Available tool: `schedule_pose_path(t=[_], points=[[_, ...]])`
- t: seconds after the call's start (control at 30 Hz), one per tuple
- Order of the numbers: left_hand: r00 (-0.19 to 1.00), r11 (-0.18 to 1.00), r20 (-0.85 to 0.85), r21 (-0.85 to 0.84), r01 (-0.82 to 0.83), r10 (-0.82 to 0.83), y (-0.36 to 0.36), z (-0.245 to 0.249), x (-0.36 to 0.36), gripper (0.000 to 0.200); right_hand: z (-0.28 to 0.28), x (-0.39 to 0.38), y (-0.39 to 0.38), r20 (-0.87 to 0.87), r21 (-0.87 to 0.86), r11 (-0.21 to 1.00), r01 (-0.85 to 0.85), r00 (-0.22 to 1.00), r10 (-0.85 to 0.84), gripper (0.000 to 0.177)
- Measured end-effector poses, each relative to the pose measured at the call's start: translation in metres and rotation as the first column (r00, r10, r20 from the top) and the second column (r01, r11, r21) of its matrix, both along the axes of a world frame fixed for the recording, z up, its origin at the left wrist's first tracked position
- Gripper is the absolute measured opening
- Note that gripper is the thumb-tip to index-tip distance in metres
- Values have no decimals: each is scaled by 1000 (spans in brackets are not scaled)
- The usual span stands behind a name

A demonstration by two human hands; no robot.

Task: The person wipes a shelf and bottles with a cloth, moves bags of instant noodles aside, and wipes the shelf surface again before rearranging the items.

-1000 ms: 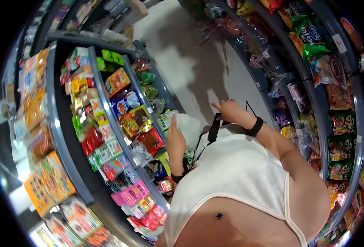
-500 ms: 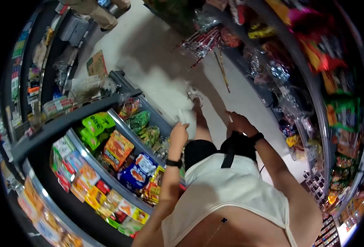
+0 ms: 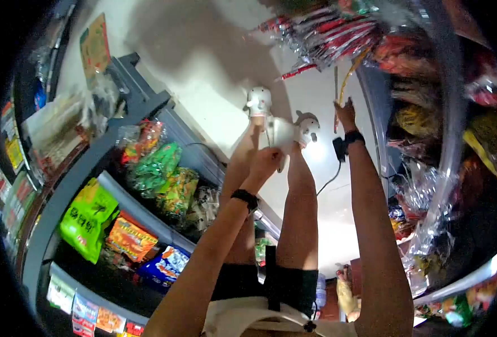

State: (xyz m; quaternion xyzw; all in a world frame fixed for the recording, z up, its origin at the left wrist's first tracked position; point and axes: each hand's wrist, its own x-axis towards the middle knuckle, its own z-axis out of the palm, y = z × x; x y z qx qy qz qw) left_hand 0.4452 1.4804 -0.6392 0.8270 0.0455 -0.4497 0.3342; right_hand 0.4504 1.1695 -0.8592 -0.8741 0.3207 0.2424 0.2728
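Note:
My left hand [image 3: 266,162] is closed around the lower edge of a white object [image 3: 283,136], whose details are blurred, in front of my shins. To the right, my right hand [image 3: 346,116] reaches forward, its fingers at the lower part of a long thin yellow strip [image 3: 347,76] and a thin reddish one beside it. The yellow strip bends where it meets the fingers. It hangs below a bunch of red and silver wrapped sticks [image 3: 338,39] on the right-hand shelf.
On the left, shelves hold a green snack bag [image 3: 88,220], an orange packet [image 3: 131,236] and a blue packet [image 3: 166,266]. A cardboard piece [image 3: 95,45] stands at the upper left. Wrapped goods fill the right shelf [image 3: 375,129]. A black cable [image 3: 330,181] hangs near my right arm.
The view has moved closer to the hanging sticks. My right hand has reached forward to the thin strips, and the yellow one is now bent. My left hand still has the white object.

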Motion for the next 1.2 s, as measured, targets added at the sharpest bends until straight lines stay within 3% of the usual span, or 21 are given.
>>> schedule_pose_path(t=[0.03,0.1,0.2,0.23,0.27,0.3,0.37,0.4,0.43,0.47,0.5,0.53,0.57,0.63,0.67,0.77,0.83,0.87,0.93,1.13,1.2], points=[[990,989,-87,-93,-118,110,-7,-4,8,15,-19,4,-4,45,-65,998,17,999,-14,92],[917,901,-267,-240,-362,297,-16,-15,25,16,-61,8,-6,-134,-324,910,-259,965,227,96],[977,973,124,-177,-149,173,-45,-16,54,12,-136,4,-15,30,-465,885,-16,999,34,98],[939,965,299,-247,-94,168,-50,-9,63,16,-161,1,-19,114,-184,975,125,988,-105,84],[926,976,370,-218,4,79,-49,-7,70,20,-185,-7,-27,151,125,959,253,951,-271,71],[914,980,404,-195,48,36,-48,-3,76,21,-208,-15,-39,139,422,838,345,889,-436,58],[899,979,437,-196,63,30,-39,-12,70,18,-256,-13,-73,-15,671,659,338,896,-445,46],[912,980,407,-199,26,59,-38,-18,71,16,-287,-3,-95,-104,823,486,295,918,-383,40],[924,978,371,-206,-14,91,-39,-22,70,14,-381,-22,-143,-248,960,73,269,944,-219,35],[938,975,323,-214,-57,126,-41,-21,66,12,-282,18,-91,-130,909,346,231,947,-293,31],[976,959,111,-232,-160,190,-40,-23,66,5,-187,40,-38,-41,814,539,217,947,-319,29],[976,966,97,-190,-175,196,-38,-27,65,4,-112,66,0,16,740,640,205,947,-321,27],[975,972,94,-147,-184,199,-34,-28,63,5,-45,89,28,47,713,665,222,931,-362,27],[960,966,-120,-16,-258,254,-25,-27,64,11,28,105,50,67,768,564,304,838,-542,26],[979,978,-13,29,-205,205,-21,-37,54,16,50,111,52,52,821,485,301,807,-588,25],[997,990,-9,116,-76,77,-18,-53,48,18,69,136,37,39,906,306,293,662,-749,26],[989,993,-112,79,-86,95,-26,-56,49,19,86,174,36,113,878,387,281,665,-738,21],[981,994,-165,65,-91,101,-30,-56,51,19,80,190,34,74,899,327,292,633,-770,18],[990,999,-137,32,-40,44,-40,-50,58,19,50,213,25,158,849,449,278,678,-718,23],[992,995,-98,-50,-87,82,-41,-66,49,15,-31,225,-29,206,765,550,336,681,-703,27],[994,993,-54,-75,-95,91,-34,-78,42,15,-11,231,-20,184,834,442,331,588,-787,27]])
